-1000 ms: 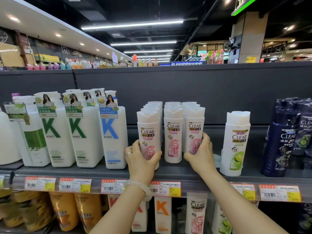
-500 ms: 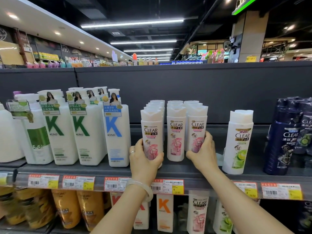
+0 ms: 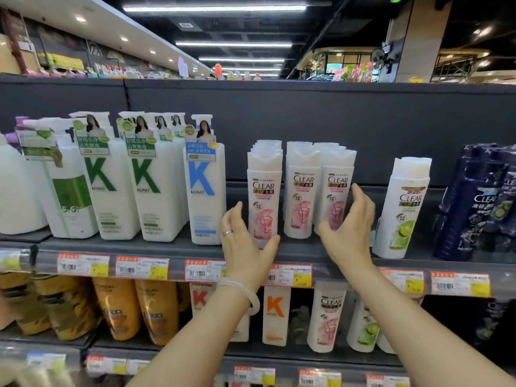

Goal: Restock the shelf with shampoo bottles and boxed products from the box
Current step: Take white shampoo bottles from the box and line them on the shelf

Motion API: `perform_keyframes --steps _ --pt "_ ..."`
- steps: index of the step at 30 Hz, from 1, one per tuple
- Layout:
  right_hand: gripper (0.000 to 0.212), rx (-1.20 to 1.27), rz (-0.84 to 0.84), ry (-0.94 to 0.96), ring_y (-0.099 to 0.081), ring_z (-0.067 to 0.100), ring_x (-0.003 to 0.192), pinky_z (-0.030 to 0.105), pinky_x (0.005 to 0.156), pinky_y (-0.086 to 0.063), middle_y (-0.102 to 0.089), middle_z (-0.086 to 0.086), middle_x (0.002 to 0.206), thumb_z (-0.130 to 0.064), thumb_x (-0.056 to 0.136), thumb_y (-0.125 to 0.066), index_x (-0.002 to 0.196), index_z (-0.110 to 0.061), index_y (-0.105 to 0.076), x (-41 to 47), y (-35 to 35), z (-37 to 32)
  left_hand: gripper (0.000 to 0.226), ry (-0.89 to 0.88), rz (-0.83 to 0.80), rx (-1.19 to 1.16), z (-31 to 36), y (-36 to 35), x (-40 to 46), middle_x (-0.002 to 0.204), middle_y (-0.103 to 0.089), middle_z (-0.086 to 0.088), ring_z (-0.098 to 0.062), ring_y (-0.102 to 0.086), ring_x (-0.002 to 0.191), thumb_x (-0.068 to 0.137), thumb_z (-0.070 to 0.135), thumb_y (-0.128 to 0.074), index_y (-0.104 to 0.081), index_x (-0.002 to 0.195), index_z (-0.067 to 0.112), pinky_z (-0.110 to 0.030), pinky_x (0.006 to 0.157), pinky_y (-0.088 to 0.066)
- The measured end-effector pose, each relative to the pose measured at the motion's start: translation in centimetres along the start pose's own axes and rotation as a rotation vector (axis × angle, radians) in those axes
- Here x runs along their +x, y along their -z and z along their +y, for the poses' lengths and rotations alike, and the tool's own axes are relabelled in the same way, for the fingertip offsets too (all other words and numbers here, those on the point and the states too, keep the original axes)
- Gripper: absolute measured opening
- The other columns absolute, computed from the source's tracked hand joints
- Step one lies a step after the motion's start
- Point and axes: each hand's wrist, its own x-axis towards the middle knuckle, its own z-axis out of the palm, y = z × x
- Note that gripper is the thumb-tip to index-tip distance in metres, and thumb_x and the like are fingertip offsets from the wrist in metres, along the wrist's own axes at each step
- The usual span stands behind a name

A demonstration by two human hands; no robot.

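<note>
While both hands reach to the upper shelf (image 3: 167, 248), the head view gives these lines.

Left hand (image 3: 245, 247): thumb under the base front and fingers at the left side of the left pink bottle (image 3: 264, 199); loosely cupped around it, whether it truly grips cannot be told.
Right hand (image 3: 349, 227): fingers straight and spread, released, just in front of the right pink bottle (image 3: 333, 196).
Pink CLEAR bottles: three front bottles stand upright; the middle pink bottle (image 3: 301, 202) sits between the two hands; more caps show in rows behind, count unclear.
Green CLEAR bottle (image 3: 402, 208): one, upright, right of the right hand, apart from it.
Dark CLEAR bottles (image 3: 469, 208): at least two, farther right.
KONO bottles: two with a green K (image 3: 97, 180) and one blue K bottle (image 3: 205, 191), all left of the left hand; the blue one is just beside it.
Wrist: one pale bangle (image 3: 245, 291) on the left; one ring (image 3: 228, 233) on a left finger.
Price tags (image 3: 142, 268): a row along the shelf edge under the hands.
</note>
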Motion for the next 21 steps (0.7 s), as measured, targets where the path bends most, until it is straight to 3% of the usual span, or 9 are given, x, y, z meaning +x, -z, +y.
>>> perform_keyframes --steps 4,7,11,13,14,17,18,21 --pt "0.067 -0.04 -0.016 0.24 -0.037 0.026 0.125 0.031 0.107 -0.029 -0.04 0.02 0.132 -0.003 0.074 -0.068 0.134 0.0 -0.038 -4.0 -0.2 -1.7 0.082 -0.195 0.039 0.125 -1.0 0.9 -2.1 0.146 -0.026 -0.012 -0.024 -0.024 0.135 0.077 0.028 -0.071 -0.025 0.142 0.011 -0.036 0.11 -0.019" --pt "0.059 -0.07 -0.143 0.366 -0.04 0.023 0.121 0.033 0.105 -0.032 -0.047 0.019 0.126 0.0 0.073 -0.068 0.128 0.0 -0.047 -8.4 -0.9 -2.4 0.077 -0.321 0.036 0.245 -3.0 2.5 -5.0 0.142 -0.037 -0.018 -0.026 -0.029 0.131 0.074 0.025 -0.073 -0.03 0.136 0.013 -0.041 0.107 -0.026" --pt "0.049 -0.091 -0.422 0.544 -0.052 0.028 0.108 0.035 0.095 -0.044 -0.059 0.021 0.111 0.001 0.065 -0.071 0.113 0.001 -0.058 -15.6 -2.8 -2.5 0.077 -0.434 -0.056 0.422 -8.3 6.1 -10.1 0.127 -0.052 -0.024 -0.035 -0.048 0.118 0.062 0.016 -0.081 -0.038 0.127 0.007 -0.05 0.096 -0.045" --pt "0.054 -0.2 -0.689 0.516 -0.055 0.035 0.111 0.042 0.094 -0.047 -0.055 0.022 0.119 -0.001 0.068 -0.07 0.12 0.0 -0.056 -19.7 -4.4 -2.2 0.082 -0.347 -0.192 0.559 -11.1 8.0 -13.2 0.123 -0.056 -0.025 -0.035 -0.048 0.116 0.055 0.019 -0.085 -0.044 0.124 0.006 -0.049 0.089 -0.05" --pt "0.059 -0.263 -0.823 0.464 -0.046 0.036 0.122 0.042 0.101 -0.041 -0.046 0.021 0.132 -0.005 0.075 -0.066 0.131 -0.003 -0.047 -21.5 -5.0 -1.9 0.082 -0.279 -0.294 0.651 -11.9 9.0 -14.5 0.127 -0.053 -0.026 -0.036 -0.045 0.12 0.057 0.024 -0.084 -0.045 0.127 0.006 -0.047 0.092 -0.048" --pt "0.067 -0.41 -1.122 0.346 -0.015 0.026 0.142 0.035 0.113 -0.018 -0.011 0.007 0.155 -0.015 0.091 -0.049 0.148 -0.015 -0.014 -26.9 -6.9 -0.5 0.073 0.056 -0.61 0.896 -15.3 11.8 -19.4 0.155 -0.006 -0.016 -0.03 -0.009 0.143 0.089 0.035 -0.054 -0.014 0.146 0.013 -0.043 0.116 -0.014" --pt "0.068 -0.443 -1.183 0.333 -0.014 0.026 0.141 0.035 0.112 -0.018 -0.01 0.007 0.155 -0.017 0.091 -0.049 0.148 -0.015 -0.012 -28.6 -7.3 -0.4 0.071 0.144 -0.695 0.941 -16.5 12.8 -21.1 0.157 0.003 -0.011 -0.029 0.0 0.144 0.092 0.033 -0.048 -0.007 0.147 0.017 -0.044 0.117 -0.008" --pt "0.061 -0.482 -1.304 0.341 -0.03 0.027 0.13 0.035 0.1 -0.031 -0.026 0.011 0.145 -0.018 0.085 -0.051 0.14 -0.014 -0.025 -34.4 -8.3 -0.9 0.068 0.333 -0.831 1.036 -19.2 16.7 -26.3 0.156 0.003 -0.014 -0.03 0.001 0.144 0.093 0.026 -0.045 -0.005 0.147 0.015 -0.045 0.116 -0.007"
